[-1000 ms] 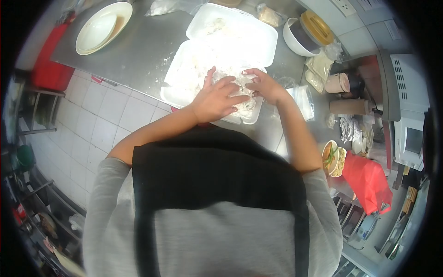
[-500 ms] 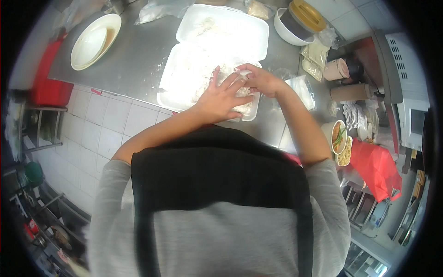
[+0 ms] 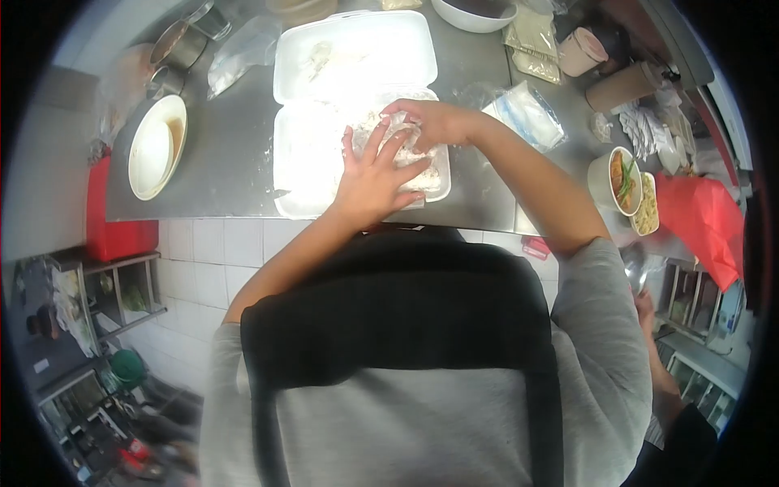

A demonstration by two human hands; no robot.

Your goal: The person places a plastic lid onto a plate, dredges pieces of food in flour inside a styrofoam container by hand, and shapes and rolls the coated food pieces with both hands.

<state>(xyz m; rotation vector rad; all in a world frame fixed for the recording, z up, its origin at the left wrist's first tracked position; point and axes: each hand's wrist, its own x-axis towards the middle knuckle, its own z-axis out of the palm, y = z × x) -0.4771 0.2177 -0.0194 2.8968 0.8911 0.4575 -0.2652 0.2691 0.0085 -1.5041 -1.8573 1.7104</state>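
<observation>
An open white foam box (image 3: 304, 166) lies on the metal table, dusted with white flour. My left hand (image 3: 377, 174) rests in its near half, fingers spread over a floury lump. Beside it my right hand (image 3: 434, 123) reaches in from the right, its fingers bent round crinkled clear plastic (image 3: 395, 123) on top of the lump. The fingertips of both hands are close together, and the lump is partly hidden under them. Some floury residue marks the raised far half of the box.
An oval plate (image 3: 152, 162) with a smaller dish stands at the left. Plastic bags (image 3: 243, 58) and a white bowl (image 3: 475, 15) lie beyond. On the right are a packet (image 3: 527, 118), a food bowl (image 3: 614, 180) and a red bag (image 3: 702, 219). Another person's arm (image 3: 661, 377) shows at lower right.
The view has turned, so the table and box appear shifted. My right hand has moved slightly over the lump. Another person's arm has come into view at the lower right.
</observation>
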